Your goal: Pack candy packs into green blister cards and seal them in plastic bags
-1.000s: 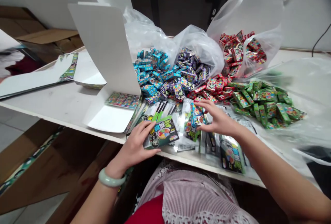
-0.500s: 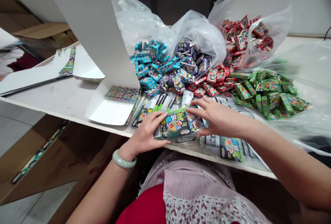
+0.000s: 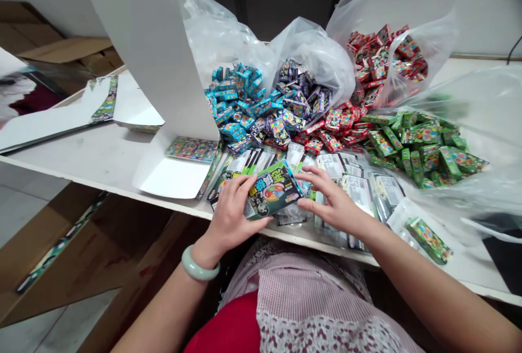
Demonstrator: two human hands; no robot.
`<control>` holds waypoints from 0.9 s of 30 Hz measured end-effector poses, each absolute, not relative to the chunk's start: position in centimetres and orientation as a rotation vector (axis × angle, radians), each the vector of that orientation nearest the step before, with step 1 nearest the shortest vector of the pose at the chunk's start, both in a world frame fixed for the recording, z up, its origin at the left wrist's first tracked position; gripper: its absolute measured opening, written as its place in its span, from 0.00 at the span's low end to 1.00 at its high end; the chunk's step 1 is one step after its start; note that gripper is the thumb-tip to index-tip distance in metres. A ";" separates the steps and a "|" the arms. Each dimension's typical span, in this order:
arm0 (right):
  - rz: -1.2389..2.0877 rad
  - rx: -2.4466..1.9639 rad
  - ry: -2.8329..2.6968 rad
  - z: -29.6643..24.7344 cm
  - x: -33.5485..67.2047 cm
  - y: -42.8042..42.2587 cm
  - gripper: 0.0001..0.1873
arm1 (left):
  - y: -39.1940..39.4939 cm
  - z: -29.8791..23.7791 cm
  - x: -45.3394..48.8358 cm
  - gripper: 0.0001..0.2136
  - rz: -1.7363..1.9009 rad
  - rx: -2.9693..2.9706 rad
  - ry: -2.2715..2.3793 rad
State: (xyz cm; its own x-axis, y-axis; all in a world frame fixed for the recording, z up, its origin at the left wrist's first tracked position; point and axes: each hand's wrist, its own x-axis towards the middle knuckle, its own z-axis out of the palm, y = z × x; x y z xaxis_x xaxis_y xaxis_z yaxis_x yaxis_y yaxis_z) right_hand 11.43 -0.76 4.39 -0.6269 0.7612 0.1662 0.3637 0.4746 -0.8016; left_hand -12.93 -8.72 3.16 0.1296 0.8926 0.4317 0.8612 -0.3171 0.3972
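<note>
My left hand [image 3: 234,209], wearing a pale green bangle [image 3: 199,266] on the wrist, is closed around the left side of a black and green printed packet [image 3: 274,190]. A blue edge shows at the packet's upper right corner. My right hand [image 3: 328,198] is at the packet's right edge, thumb and fingers apart; its fingertips are close to the edge, and whether they touch it is unclear. Beneath and beside both hands lie more flat printed packets [image 3: 359,192], some with white barcode backs. Beyond them are heaps of small blue boxes [image 3: 234,97] and purple boxes [image 3: 293,103].
Small red boxes [image 3: 369,64] and green boxes [image 3: 424,138] spill from clear plastic bags [image 3: 314,43]. An open white display carton [image 3: 171,173] stands at left, its flap upright. One clear pouch with a green box [image 3: 428,239] lies at right. Cardboard boxes [image 3: 81,255] sit below the table.
The packet in my left hand has tilted, its right side higher. My right hand has shifted slightly down. Packets and a pouch that my right forearm covered now show at right.
</note>
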 end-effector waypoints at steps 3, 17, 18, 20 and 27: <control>1.189 -0.966 -1.982 5.0 11.0 -1.0 0.23 | -8.7 3.5 -11.3 0.39 1.039 2.195 1.792; 0.984 -0.839 -2.365 6.6 13.7 0.5 0.11 | -10.6 0.0 -4.6 0.33 1.319 1.143 1.077; 0.989 -0.828 -2.388 6.4 13.8 0.2 0.11 | -10.9 -0.3 -4.6 0.33 1.321 1.113 1.068; 1.011 -0.794 -2.439 6.2 14.1 -0.1 0.11 | -11.5 -0.6 -4.7 0.33 1.323 1.071 1.048; 0.987 -0.849 -2.377 5.1 14.7 -1.2 0.12 | -10.8 -0.5 -5.3 0.31 1.181 1.105 0.940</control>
